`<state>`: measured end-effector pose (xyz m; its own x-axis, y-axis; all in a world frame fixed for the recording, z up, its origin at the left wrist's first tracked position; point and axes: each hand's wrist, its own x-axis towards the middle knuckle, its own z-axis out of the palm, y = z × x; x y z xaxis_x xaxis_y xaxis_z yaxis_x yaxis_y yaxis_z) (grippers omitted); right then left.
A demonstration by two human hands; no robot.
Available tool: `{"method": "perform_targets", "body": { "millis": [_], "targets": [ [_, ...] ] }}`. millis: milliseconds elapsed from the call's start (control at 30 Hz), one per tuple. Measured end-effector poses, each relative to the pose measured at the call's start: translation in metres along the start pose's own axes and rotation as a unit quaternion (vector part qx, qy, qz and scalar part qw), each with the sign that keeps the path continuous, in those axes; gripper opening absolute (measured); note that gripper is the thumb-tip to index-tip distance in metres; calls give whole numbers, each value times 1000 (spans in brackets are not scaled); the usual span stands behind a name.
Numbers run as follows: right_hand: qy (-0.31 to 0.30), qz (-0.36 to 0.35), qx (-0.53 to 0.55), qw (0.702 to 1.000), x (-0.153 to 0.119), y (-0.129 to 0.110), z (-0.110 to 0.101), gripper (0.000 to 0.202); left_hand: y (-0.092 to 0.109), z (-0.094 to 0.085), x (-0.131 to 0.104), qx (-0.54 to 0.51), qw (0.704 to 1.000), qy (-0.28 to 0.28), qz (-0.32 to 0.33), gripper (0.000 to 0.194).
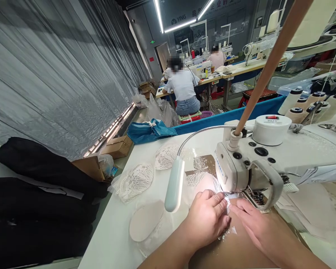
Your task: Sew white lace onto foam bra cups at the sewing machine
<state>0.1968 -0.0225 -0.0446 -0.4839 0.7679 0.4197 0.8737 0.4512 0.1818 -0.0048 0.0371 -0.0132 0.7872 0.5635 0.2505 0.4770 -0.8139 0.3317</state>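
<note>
Under the head of a white sewing machine (232, 168), both hands work at a piece of white lace fabric (227, 204). My left hand (208, 216) has its fingers bent and pressed together on the fabric, close to the needle area. From the other side my right hand (249, 220) pinches the fabric's edge with thumb and forefinger. Beyond my left hand, a pale lace cup (203, 182) lies by the machine. The lamp's glare and my fingers hide the exact spot under the presser foot.
A lamp (175, 185) on a bent metal neck hangs left of the hands. Lace cups (137, 181) and a beige oval pad (146, 221) lie on the white table (106, 231). Thread cones (295, 102) stand behind the machine. Another person (182, 86) sits further back.
</note>
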Motion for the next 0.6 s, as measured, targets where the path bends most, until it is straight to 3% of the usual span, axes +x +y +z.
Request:
{"method": "perform_targets", "body": {
  "millis": [233, 400, 600],
  "targets": [
    [-3, 33, -8, 999, 0, -4, 5, 43, -1, -1, 5, 15, 1000, -4, -12, 24],
    [-33, 66, 12, 997, -3, -3, 11, 45, -8, 0, 10, 22, 999, 23, -29, 19],
    [-41, 83, 72, 993, -11, 1, 18, 46, -13, 2, 11, 35, 997, 35, -62, 32]
  ]
}}
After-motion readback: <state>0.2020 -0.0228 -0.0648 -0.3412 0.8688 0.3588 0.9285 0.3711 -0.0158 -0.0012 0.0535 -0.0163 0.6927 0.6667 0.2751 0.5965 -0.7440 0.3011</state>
